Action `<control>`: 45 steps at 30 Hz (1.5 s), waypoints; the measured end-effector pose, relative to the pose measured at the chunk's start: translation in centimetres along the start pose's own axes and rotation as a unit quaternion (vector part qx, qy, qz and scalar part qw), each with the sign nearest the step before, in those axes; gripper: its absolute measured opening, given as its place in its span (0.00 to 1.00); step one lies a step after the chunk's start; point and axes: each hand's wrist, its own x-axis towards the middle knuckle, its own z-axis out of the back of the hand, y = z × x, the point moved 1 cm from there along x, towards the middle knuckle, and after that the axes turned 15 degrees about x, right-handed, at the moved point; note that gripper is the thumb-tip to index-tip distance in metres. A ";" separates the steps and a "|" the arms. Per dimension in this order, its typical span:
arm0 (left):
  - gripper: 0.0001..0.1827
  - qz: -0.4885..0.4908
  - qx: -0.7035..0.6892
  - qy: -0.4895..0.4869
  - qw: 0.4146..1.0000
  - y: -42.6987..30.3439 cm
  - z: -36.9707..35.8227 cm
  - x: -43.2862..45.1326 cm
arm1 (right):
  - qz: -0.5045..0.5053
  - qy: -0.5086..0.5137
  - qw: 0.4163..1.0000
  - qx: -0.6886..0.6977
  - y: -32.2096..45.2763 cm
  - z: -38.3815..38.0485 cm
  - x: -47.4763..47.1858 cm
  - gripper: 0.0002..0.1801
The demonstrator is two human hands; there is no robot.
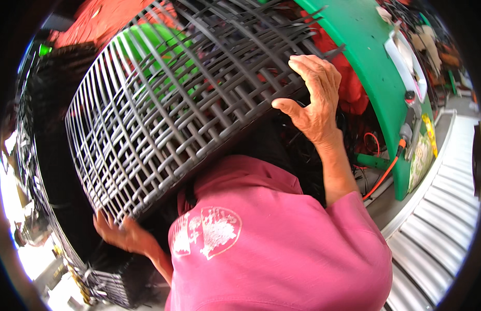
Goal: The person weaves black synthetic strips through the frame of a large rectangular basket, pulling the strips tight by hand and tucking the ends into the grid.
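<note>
A curved openwork panel of dark grey flat strips (162, 112), woven like a basket, leans across my lap. At its lower left corner my left hand (121, 235) curls its fingers around the rim; the hand is slightly blurred. My right hand (316, 99) is raised by the upper right corner, with thumb and fingers spread and nothing between them. Whether its palm touches the weave I cannot tell. Loose strip ends (322, 27) stick out past the panel's upper right edge. Through the gaps shows a bright green round object (158, 50).
A green tabletop (365, 54) curves along the right, bearing a white tray (409, 62) and a grey tool (409, 120) with an orange hose (386, 177). Bundles of dark strips (108, 287) stand at the left. Red cloth (349, 81) hangs under the table's edge.
</note>
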 end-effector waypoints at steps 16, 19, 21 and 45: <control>0.31 -0.388 -0.118 0.265 0.875 -8.6 -5.7 0.5 | 0.034 0.068 0.997 -0.006 -0.1 -1.5 -1.7 0.28; 0.36 -0.362 -0.033 0.294 0.884 -10.4 -5.1 0.6 | 0.043 0.179 0.982 0.028 4.2 -1.5 0.2 0.28; 0.35 -0.379 -0.027 0.284 0.880 -11.6 -5.4 1.2 | 0.063 0.211 0.975 0.029 5.2 -2.9 0.3 0.28; 0.28 -0.267 0.019 0.157 0.951 0.1 -1.5 -1.6 | 0.102 0.287 0.931 0.204 14.4 -10.3 0.2 0.22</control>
